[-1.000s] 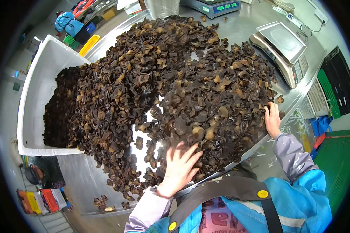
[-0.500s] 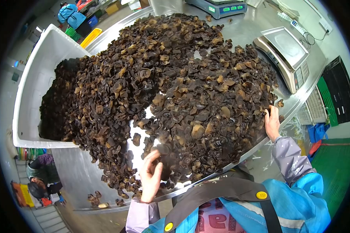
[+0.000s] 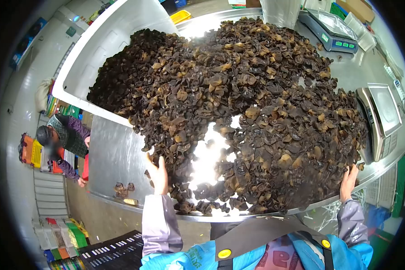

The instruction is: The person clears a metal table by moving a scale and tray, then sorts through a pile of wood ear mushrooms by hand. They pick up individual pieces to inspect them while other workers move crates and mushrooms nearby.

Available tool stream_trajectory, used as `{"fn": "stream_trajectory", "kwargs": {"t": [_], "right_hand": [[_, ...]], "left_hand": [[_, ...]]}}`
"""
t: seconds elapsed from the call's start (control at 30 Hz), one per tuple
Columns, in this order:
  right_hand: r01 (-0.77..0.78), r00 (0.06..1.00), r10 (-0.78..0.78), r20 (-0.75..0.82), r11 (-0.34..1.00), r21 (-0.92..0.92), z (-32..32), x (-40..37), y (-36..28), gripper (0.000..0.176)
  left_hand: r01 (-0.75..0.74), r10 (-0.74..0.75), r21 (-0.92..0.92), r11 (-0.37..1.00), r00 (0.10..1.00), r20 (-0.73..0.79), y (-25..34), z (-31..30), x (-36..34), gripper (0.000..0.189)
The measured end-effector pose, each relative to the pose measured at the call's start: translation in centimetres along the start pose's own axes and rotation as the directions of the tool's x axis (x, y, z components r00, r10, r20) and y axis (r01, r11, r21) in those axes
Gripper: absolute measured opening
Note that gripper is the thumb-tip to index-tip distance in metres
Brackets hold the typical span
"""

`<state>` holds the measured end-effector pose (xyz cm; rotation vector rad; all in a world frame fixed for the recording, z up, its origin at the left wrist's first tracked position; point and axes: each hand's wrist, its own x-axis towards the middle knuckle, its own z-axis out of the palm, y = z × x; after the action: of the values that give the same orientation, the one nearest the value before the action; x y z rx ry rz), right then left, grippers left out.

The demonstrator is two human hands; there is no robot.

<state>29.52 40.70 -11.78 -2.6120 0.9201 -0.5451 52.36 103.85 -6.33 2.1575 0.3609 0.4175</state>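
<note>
A broad heap of dark brown wood ear mushrooms (image 3: pixel 297 144) covers much of a steel table (image 3: pixel 117 155). My left hand (image 3: pixel 158 174) is at the heap's left front edge, thumb and fingers apart, touching the outer pieces. At the right front edge, my right hand (image 3: pixel 348 182) rests against the mushrooms with its fingers stretched; some fingertips are partly hidden by the pieces. Between the hands, a bright strip of bare steel splits the front of the heap. A white foam box (image 3: pixel 90 105) lies tipped at the left, with mushrooms reaching from its mouth onto the table.
Two weighing scales, a blue one (image 3: pixel 333 33) and a pale one (image 3: pixel 380 119), stand on the right side. A few mushroom pieces and a small yellowish object (image 3: pixel 131 202) lie near the front left edge. Beyond the table's left side, a person (image 3: pixel 67 139) bends over something red.
The view has turned to the left. My left hand has moved from the gap in the front middle to the heap's left edge. My right hand stays at the right edge.
</note>
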Motion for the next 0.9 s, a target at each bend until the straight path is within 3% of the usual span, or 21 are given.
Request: {"fn": "stream_trajectory", "kwargs": {"t": [0.03,0.1,0.17,0.23,0.27,0.3,0.37,0.43,0.47,0.5,0.57,0.6,0.63,0.7,0.77,0.8,0.83,0.9], "right_hand": [[-0.016,1.000,0.016,0.019,1.000,-0.012,0.0,0.0,-0.1,0.034],[-0.021,1.000,0.021,0.016,1.000,-0.008,0.0,0.0,0.1,0.035],[-0.025,1.000,0.025,0.008,1.000,-0.006,0.0,-0.1,-0.1,0.035],[0.002,1.000,-0.002,0.005,1.000,0.013,0.0,-0.2,-0.3,0.034],[0.008,1.000,-0.008,0.001,1.000,0.004,0.1,-0.2,-0.3,0.033],[0.012,1.000,-0.012,-0.004,1.000,-0.007,0.0,-0.2,-0.3,0.033],[0.013,1.000,-0.013,-0.009,1.000,0.007,-0.3,-0.2,-0.9,0.031],[0.010,1.000,-0.010,-0.013,1.000,-0.022,-0.3,-0.2,-0.9,0.031],[-0.085,0.994,0.087,0.067,0.996,-0.021,-0.5,-0.1,-0.9,0.035],[0.035,0.997,-0.040,-0.069,0.998,-0.061,0.2,-0.3,-0.3,0.031],[0.007,0.999,-0.009,-0.034,0.999,-0.043,-0.1,-0.2,-0.8,0.030],[0.017,0.999,-0.019,-0.036,0.999,-0.041,-0.2,-0.3,-1.0,0.030],[0.009,0.999,-0.011,-0.045,0.999,-0.043,-0.3,-0.3,-1.3,0.030],[-0.033,0.999,0.033,-0.017,0.999,-0.014,-0.7,-0.3,-2.3,0.029],[0.017,0.998,-0.019,-0.051,0.999,-0.036,-0.6,-0.4,-2.1,0.027],[0.005,0.999,-0.007,-0.049,0.999,-0.034,-0.6,-0.3,-2.1,0.026],[-0.006,0.999,0.005,-0.044,0.999,-0.032,-0.6,-0.4,-2.3,0.026],[-0.028,0.999,0.027,-0.035,0.999,-0.028,-0.8,-0.4,-2.6,0.026]], "left_hand": [[0.180,-0.168,-0.194,0.964,0.983,0.076,-2.5,0.7,1.1,0.060],[0.151,-0.150,-0.016,0.988,0.986,0.067,-2.4,3.2,1.3,0.059],[0.267,-0.250,-0.152,0.952,0.960,0.124,0.1,5.4,1.0,0.066],[0.204,-0.227,0.115,0.972,0.940,0.254,3.6,6.1,0.6,0.069],[0.353,-0.282,-0.186,0.917,0.903,0.323,4.5,7.6,-0.7,0.067],[0.482,-0.305,-0.453,0.750,0.860,0.410,5.5,9.0,-2.1,0.066],[0.639,-0.311,-0.292,0.712,0.660,0.684,10.6,9.0,-3.0,0.071],[0.387,-0.058,-0.291,0.875,0.681,0.730,11.3,10.2,-4.0,0.066],[0.219,0.155,-0.376,0.900,0.646,0.748,11.8,10.5,-3.9,0.060],[0.112,0.209,-0.361,0.926,0.644,0.736,12.4,10.5,-4.0,0.056],[-0.008,0.251,-0.298,0.954,0.565,0.786,12.8,9.3,-3.4,0.052],[0.135,0.265,-0.406,0.904,0.568,0.779,12.5,8.9,-3.2,0.049],[0.291,0.169,-0.430,0.855,0.627,0.761,13.9,7.6,-3.4,0.049],[0.093,0.112,-0.315,0.945,0.811,0.574,11.7,7.3,-2.6,0.050],[-0.180,0.161,0.009,0.984,0.899,0.406,8.9,7.0,-2.1,0.053],[-0.197,0.102,0.167,0.966,0.885,0.453,7.8,6.9,-2.0,0.057],[-0.109,-0.036,0.248,0.963,0.856,0.515,7.0,7.2,-2.2,0.064],[-0.197,0.072,0.176,0.964,0.836,0.544,6.4,8.8,-2.5,0.070]]}}
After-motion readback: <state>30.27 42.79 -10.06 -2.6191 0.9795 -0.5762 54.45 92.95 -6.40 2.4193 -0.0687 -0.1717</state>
